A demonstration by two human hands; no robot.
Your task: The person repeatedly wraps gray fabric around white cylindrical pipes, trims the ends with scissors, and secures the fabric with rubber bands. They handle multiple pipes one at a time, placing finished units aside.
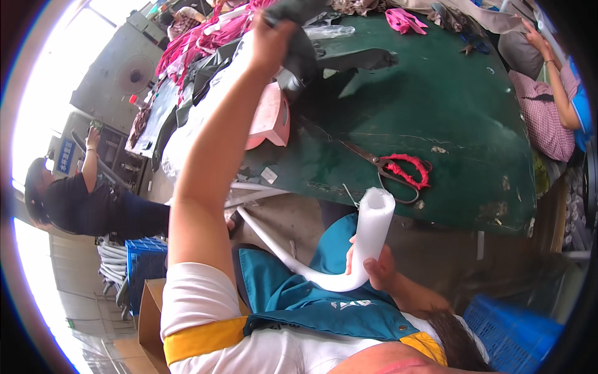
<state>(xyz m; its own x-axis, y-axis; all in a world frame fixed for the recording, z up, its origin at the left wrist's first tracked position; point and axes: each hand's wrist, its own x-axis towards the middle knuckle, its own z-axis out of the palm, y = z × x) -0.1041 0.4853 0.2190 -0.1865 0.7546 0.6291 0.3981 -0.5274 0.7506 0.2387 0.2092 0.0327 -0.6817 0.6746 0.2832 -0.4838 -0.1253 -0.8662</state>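
My left hand [273, 44] is raised over the far left of the green work table [467, 117] and grips a piece of dark grey fabric [301, 58], slightly blurred. Close to my body, my right hand [380, 271] is wrapped around a white foam tube [373, 224]. Its hollow cut end points up, while the rest bends across my teal apron [280, 280] and runs down to the left. Just beyond the tube's end lie fabric shears [378, 161], one handle wrapped in red cloth. A pink plastic holder [271, 119] stands beneath my left forearm.
Pink fabric strips [201, 44] heap at the far left. At the right, a co-worker's hand [537, 39] holds grey fabric. Another person [93, 201] stands at the left. Blue crates sit lower right [509, 336] and left [140, 266]. A fan [134, 75] stands behind.
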